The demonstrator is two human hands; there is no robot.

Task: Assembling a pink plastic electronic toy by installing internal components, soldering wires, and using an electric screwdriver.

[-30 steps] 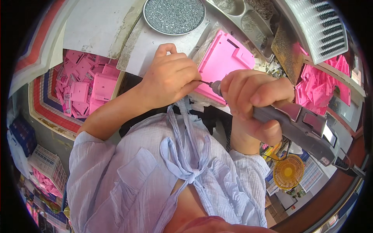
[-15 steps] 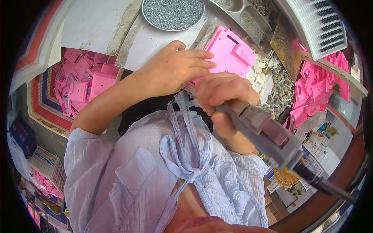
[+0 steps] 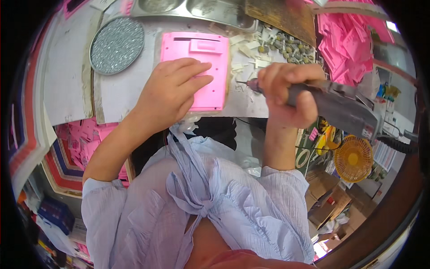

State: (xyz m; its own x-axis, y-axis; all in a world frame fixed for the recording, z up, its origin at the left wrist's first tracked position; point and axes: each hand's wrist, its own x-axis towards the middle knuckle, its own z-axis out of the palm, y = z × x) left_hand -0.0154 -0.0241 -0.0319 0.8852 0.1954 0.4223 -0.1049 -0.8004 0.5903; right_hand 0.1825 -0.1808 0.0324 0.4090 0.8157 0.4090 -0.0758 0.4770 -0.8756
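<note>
A flat pink plastic panel [image 3: 216,62] with a slot and a raised block at its far end lies on the work table. My left hand [image 3: 172,87] rests on its left part, fingers stretched across the surface. My right hand [image 3: 289,92] wraps around a dark grey corded electric screwdriver [image 3: 338,105]. The tool is held sideways to the right of the panel, its thin bit pointing left, apart from the panel. Whether a screw sits on the bit is too small to tell.
Small metal screws [image 3: 116,47] fill a round dish at the left. White plastic pieces [image 3: 251,47] and small metal parts [image 3: 291,49] lie beyond the screwdriver. Pink parts [image 3: 345,49] are heaped at far right, with others [image 3: 80,141] in a box at lower left. A yellow basket [image 3: 353,159] stands at right.
My right hand has carried the screwdriver from the panel's near edge out to the right, turning it more sideways. My left hand stays on the panel. The whole view has shifted and turned.
</note>
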